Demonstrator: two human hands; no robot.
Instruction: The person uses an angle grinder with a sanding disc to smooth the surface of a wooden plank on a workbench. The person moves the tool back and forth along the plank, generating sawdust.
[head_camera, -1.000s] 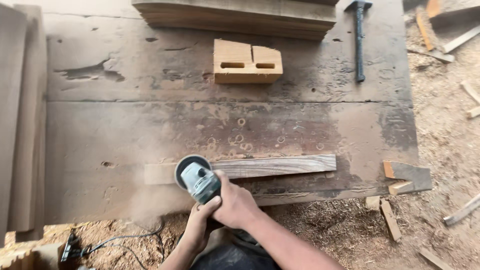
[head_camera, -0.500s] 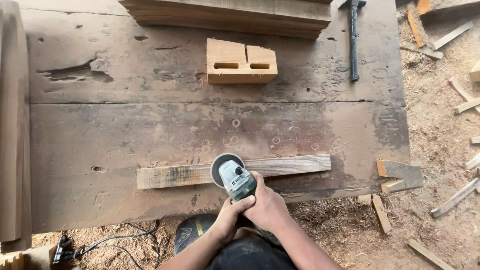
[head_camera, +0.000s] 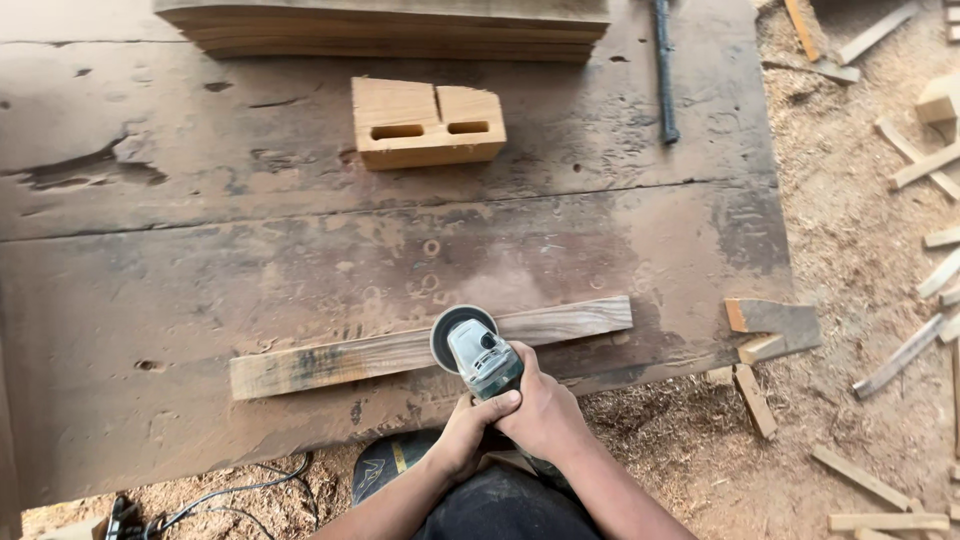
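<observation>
A long thin wooden strip (head_camera: 330, 361) lies across the near part of a worn wooden workbench (head_camera: 250, 250). A grey angle grinder (head_camera: 474, 351) rests with its round disc on the strip, right of its middle. My right hand (head_camera: 548, 410) wraps the grinder's body from behind. My left hand (head_camera: 468, 432) grips the rear of the same tool, just below and left of the right hand. The strip is darker and stained left of the disc, paler and smoother to the right.
A pale wooden block with two slots (head_camera: 428, 122) sits further back on the bench. Stacked boards (head_camera: 390, 25) and a dark metal bar (head_camera: 664, 70) lie at the far edge. Offcuts (head_camera: 770, 330) and sawdust cover the ground at right. A cable (head_camera: 230, 495) runs below left.
The grinder and both hands have travelled rightward along the strip, uncovering more of its left part. The camera has shifted closer.
</observation>
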